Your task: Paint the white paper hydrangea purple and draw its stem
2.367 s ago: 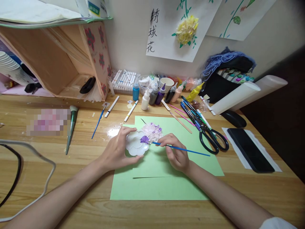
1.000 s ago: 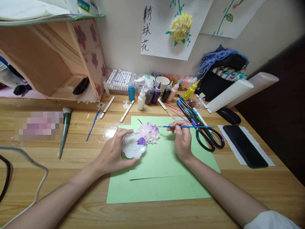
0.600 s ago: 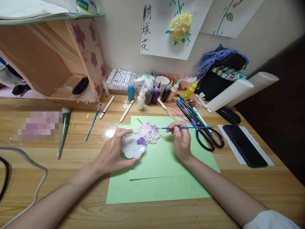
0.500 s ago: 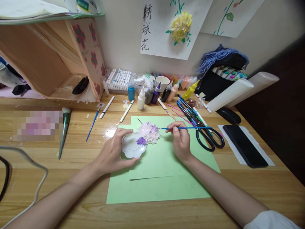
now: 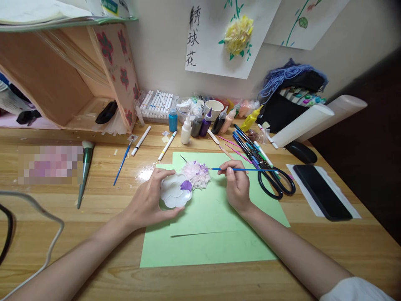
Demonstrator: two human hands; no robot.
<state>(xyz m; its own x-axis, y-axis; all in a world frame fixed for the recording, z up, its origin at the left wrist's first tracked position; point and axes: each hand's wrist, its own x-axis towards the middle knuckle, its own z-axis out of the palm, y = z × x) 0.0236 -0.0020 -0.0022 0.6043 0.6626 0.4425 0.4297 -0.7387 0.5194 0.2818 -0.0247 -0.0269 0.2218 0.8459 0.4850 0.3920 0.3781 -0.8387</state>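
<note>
My left hand [image 5: 152,200] grips a white flower-shaped paint palette [image 5: 171,194] by its edges, thumb below and fingers above. Purple paint [image 5: 186,185] lies in the palette's right well. In my right hand [image 5: 237,184] is a thin blue paintbrush [image 5: 244,169], pinched near its bristle end. The brush tip points left and meets the right edge of a ruffled pale pink flower [image 5: 196,175], whose upper petals carry purple streaks; whether it touches, I cannot tell for sure. This flower sits on green paper [image 5: 213,213], right beside the palette.
Black-handled scissors [image 5: 272,186] and several pens lie right of the paper, then a phone [image 5: 322,191]. Paint bottles [image 5: 206,123] stand along the back with a paper cup [image 5: 214,109]. To the left are a makeup brush [image 5: 84,171], another paintbrush [image 5: 123,161] and a cable [image 5: 58,238].
Almost nothing differs. The far end of the blue paintbrush has dipped very slightly, and the whole view has shifted a hair. Both hands keep their hold.
</note>
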